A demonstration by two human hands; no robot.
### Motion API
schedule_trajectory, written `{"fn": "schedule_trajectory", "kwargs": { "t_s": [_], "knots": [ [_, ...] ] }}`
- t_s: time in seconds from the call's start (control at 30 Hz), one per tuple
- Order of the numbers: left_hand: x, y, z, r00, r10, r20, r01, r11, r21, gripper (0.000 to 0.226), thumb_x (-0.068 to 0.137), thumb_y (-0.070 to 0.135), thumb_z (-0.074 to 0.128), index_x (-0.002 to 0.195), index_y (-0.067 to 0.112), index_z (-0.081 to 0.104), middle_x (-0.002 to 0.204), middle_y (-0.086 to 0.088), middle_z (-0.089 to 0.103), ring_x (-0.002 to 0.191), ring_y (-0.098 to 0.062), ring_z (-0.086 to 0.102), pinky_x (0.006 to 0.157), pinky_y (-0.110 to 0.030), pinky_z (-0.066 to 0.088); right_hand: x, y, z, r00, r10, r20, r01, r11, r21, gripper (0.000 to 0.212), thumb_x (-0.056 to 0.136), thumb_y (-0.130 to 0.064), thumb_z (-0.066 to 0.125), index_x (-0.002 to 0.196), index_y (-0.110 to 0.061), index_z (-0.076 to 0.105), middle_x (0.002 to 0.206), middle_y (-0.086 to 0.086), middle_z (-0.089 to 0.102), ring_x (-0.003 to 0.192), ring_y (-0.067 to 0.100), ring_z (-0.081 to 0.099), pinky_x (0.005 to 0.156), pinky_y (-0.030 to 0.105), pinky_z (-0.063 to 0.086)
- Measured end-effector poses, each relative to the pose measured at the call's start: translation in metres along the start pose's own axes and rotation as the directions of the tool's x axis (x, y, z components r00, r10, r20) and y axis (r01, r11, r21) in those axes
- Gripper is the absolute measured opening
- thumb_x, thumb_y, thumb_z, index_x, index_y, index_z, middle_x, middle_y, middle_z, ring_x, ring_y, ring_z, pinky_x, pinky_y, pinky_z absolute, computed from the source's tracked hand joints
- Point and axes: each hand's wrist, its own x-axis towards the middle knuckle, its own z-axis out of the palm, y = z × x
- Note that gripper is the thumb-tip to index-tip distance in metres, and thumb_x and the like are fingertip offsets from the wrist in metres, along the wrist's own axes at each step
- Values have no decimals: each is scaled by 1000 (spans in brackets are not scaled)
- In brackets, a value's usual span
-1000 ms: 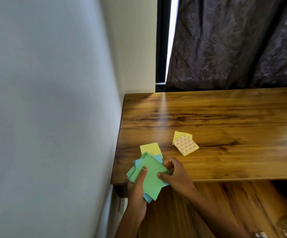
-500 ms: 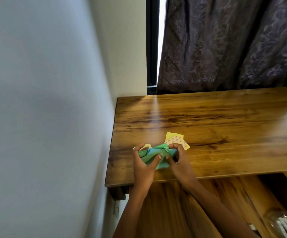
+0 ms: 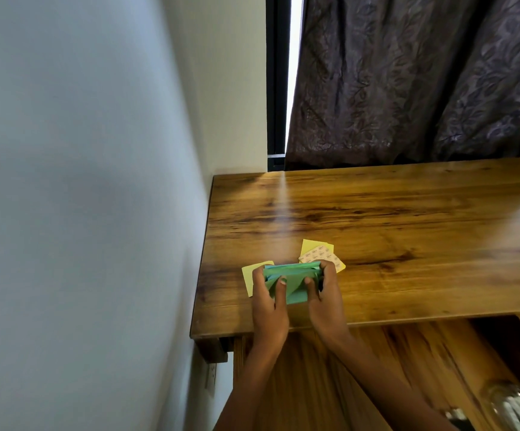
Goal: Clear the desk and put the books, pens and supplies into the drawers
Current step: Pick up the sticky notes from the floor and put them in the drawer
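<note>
A stack of green and blue paper squares (image 3: 293, 283) stands on edge on the wooden desk (image 3: 392, 231) near its front left corner. My left hand (image 3: 268, 303) grips the stack's left side and my right hand (image 3: 325, 293) grips its right side, thumbs pressed on the front sheet. A single yellow square (image 3: 248, 275) lies flat on the desk, partly under my left hand. A small yellow pad with a printed tan top sheet (image 3: 319, 253) lies just behind my right hand.
A grey wall (image 3: 81, 213) runs along the desk's left edge. A dark patterned curtain (image 3: 423, 79) hangs behind the desk. Below the desk front at the right is an open wooden compartment with a clear container (image 3: 514, 405) of pens. A wall socket (image 3: 211, 375) sits under the desk corner.
Both hands carried the fanned green and blue squares up from below the desk edge onto the desk and squared them into an upright stack. The camera shifted, so the desk sits further right.
</note>
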Motion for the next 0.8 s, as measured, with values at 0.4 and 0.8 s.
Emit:
{"fn": "schedule_trajectory", "kwargs": {
  "t_s": [0.4,0.8],
  "knots": [
    [-6,-27,-5,997,-52,56,40,977,209,44,98,18,43,140,11,30,131,-8,48,120,-15,49,89,-19,47,-10,25,0,983,86,163,-69,992,-109,32,97,-6,40,128,-9,34,115,0,48,109,14,52,80,18,46],
    [-10,-31,-7,992,-112,60,89,948,304,33,98,17,44,130,8,46,126,-9,54,119,-15,50,87,-17,46,-16,34,-7,989,72,127,-43,974,-223,33,96,-5,43,128,-8,43,116,4,56,104,9,52,80,19,46]
  ]
}}
